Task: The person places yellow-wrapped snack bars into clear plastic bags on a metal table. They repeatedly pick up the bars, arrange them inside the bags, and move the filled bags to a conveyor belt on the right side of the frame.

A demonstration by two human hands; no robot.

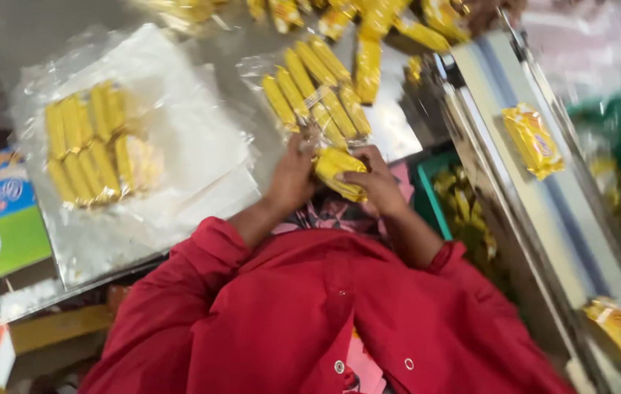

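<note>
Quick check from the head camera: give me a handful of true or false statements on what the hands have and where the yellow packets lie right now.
1. Both hands, left hand and right hand, are on one yellow packet. True.
2. A clear bag of yellow packets lies on the steel table just beyond the hands. True.
3. The conveyor belt at the right carries no packets. False: a single yellow packet lies on it, and another nearer the bottom edge.
4. The person's sleeves are blue. False: they are red.
5. The second bag of packets on the left lies on clear plastic sheets. True.
</note>
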